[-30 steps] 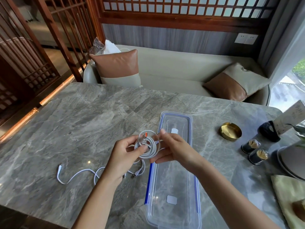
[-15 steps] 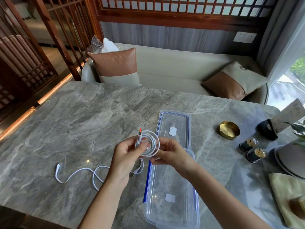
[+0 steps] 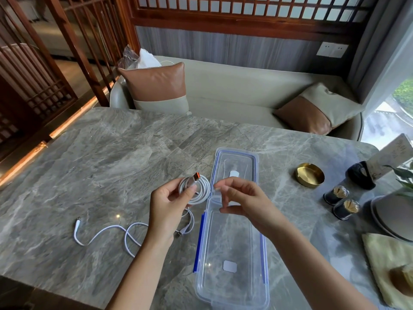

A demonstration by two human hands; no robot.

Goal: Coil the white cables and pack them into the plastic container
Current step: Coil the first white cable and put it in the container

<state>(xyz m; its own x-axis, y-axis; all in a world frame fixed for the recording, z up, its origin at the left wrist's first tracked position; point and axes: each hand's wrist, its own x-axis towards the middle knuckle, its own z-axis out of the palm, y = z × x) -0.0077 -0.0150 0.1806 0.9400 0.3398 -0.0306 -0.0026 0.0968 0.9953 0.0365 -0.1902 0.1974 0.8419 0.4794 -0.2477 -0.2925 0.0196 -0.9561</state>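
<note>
My left hand grips a coiled white cable just above the table, and the cable's orange-tipped plug sticks up from the coil. Just right of the coil hovers my right hand, over the container's far end. Its fingers are loosely curled and nothing shows between them. The long clear plastic container with blue clips lies open on the marble table. Its lid lies right behind it. A second white cable sprawls uncoiled on the table, left of my left forearm.
A brass ashtray, two small dark jars and a black card holder stand at the right. A yellow cloth and a grey plate lie by the right edge. A sofa with cushions runs behind the table.
My right hand has let go of the coil and drawn a little to the right. The left hand alone now holds the coil, its plug pointing up.
</note>
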